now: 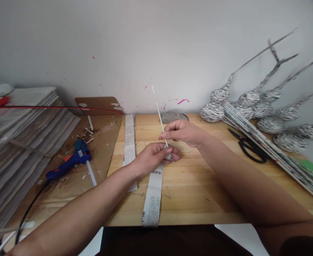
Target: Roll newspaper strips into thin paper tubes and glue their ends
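Observation:
A thin white paper stick [157,103] slants upward over the middle of the table. My right hand [182,133] pinches it low down between thumb and fingertips. Just below, my left hand [159,155] is closed on a newspaper strip [152,199] where it meets the stick's lower end. From there the printed strip runs toward me to the table's front edge. Whether the paper is wrapped round the stick inside my left fingers is partly hidden. Left of my hands, a second newspaper strip [130,138] lies flat, partly behind my left forearm.
A blue glue gun [70,161] rests on brown cardboard [103,142] at left, beside stacked newspapers [36,142]. On the right lie black scissors [252,149], a bundle of paper sticks [268,145] and several woven paper gourds [212,112]. A wall stands behind.

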### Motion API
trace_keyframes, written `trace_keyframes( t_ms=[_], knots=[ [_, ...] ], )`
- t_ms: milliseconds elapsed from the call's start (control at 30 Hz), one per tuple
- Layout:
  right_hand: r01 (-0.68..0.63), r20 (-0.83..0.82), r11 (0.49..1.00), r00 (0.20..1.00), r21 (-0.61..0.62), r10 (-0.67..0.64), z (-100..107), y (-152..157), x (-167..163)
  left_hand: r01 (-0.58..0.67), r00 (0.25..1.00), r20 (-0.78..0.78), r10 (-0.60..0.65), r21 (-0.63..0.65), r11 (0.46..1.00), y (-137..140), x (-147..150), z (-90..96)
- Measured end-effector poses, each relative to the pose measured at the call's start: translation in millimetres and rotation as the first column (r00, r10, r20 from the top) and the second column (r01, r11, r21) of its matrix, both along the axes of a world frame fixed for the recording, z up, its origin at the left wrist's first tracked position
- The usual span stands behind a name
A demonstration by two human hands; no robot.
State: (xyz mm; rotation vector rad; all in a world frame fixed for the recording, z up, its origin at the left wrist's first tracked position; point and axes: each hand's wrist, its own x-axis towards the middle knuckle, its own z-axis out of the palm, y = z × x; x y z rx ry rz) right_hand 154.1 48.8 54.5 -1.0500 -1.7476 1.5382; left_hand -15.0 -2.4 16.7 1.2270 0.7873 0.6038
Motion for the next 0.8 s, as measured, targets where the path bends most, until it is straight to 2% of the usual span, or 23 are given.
trace_keyframes(
  t_ms=[167,400,467,600,633,800],
  knots=[
    [0.102,-0.058,0.994,0.993,-0.034,-0.103,-0.7,-2.7,-5.6,0.002,1.0,0.024,-0.001,-0.012,1.0,-0.8,0.2,2.7],
    [0.155,-0.099,0.987,0.982,-0.05,-0.159,1.3,-5.1,-7.4,0.024,0.999,-0.031,-0.025,-0.007,1.0,-2.9,0.2,6.5],
    [0.11,-0.079,0.994,0.991,-0.023,-0.112,3.2,-4.7,-5.2,0.025,0.999,-0.033,-0.025,0.0,1.0,-2.7,-0.4,6.6],
    [-0.079,0.012,0.997,0.997,-0.005,0.079,6.0,-3.5,-0.6,0.02,0.999,-0.025,-0.02,0.006,1.0,-0.6,-1.6,5.5],
    [-0.071,0.014,0.997,0.997,0.002,0.071,5.8,-3.5,-0.7,0.02,0.999,-0.025,-0.02,0.008,1.0,-0.3,-1.6,5.2],
    [0.133,-0.05,0.989,0.99,0.073,-0.129,1.3,-2.3,-5.9,0.018,1.0,-0.023,-0.017,0.033,0.999,-0.3,-0.9,4.4]
  ],
)
